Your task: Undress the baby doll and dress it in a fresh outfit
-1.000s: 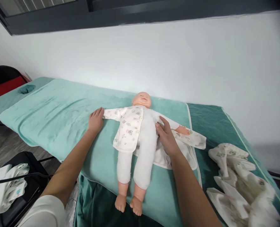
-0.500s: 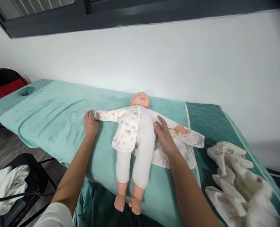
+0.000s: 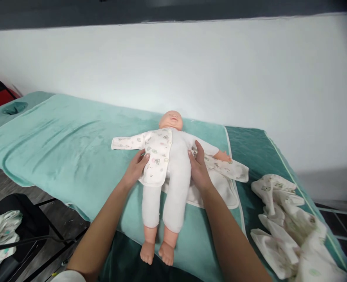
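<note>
Doll [image 3: 173,172] lies face up on our teal towel [image 3: 58,141], head toward the wall, bare feet toward us, roughly mid-table. White body suit on it; printed jacket [image 3: 155,154] covers only its arm and chest half on our left, sleeve stretched flat out to the side. Other half of the jacket is spread open under and beside the doll on our right, sleeve lying flat past the doll's bare hand.

Our left hand [image 3: 136,168] rests on the lower edge of the jacket panel at the doll's side, fingers loosely extended and flat on the fabric; we can't tell if anything is pinched. Our right hand [image 3: 198,168] is flat against the doll's other flank, fingers straight and close together, touching the body and the open panel, gripping nothing visible.

Darker green table cover [image 3: 255,149] shows beyond the towel on the right. Pile of printed baby clothes [image 3: 287,219] sits there, well apart from the doll. Black chair [image 3: 23,231] at lower left carries another bundle of cloth [image 3: 0,239].
</note>
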The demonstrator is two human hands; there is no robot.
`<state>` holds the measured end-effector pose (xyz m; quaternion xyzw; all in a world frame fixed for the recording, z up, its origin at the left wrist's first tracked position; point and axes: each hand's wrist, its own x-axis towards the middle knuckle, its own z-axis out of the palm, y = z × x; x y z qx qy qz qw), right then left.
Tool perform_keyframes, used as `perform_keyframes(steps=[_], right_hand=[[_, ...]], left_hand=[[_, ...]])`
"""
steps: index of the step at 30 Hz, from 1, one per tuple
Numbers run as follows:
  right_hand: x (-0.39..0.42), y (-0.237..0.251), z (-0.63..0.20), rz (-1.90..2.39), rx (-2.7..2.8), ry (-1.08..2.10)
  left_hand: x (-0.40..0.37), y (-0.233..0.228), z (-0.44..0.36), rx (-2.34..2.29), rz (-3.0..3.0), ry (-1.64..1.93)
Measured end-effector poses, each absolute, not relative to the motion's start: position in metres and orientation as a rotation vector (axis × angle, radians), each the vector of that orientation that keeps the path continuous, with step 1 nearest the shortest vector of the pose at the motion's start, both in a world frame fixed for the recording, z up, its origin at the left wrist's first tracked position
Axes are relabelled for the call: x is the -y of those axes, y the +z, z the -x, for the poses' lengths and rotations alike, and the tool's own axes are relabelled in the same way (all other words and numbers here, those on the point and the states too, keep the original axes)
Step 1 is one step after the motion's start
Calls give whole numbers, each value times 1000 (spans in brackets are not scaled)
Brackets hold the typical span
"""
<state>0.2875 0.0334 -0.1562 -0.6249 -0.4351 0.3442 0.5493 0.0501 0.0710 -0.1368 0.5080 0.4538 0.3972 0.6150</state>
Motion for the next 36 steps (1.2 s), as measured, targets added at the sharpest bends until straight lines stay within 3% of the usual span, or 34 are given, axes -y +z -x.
perform_keyframes(steps=[10, 20, 25, 30, 36], right_hand=[[-32, -154, -303, 1561, 1125, 787], [-19, -148, -357, 2000, 1344, 184], [-16, -150, -382, 2192, 1597, 169], [-14, -154, -395, 2159, 1435, 317], [-16, -157, -403, 2009, 1381, 453]], left_hand=[[-58, -138, -44, -1212, -1371, 1000], [-23, -141, -24, -1501, -1488, 1139], [-51, -108, -47, -1551, -1877, 1411], [-96, -65, -136, -1129, -2573, 922], [-121, -63, -248, -812, -2991, -73]])
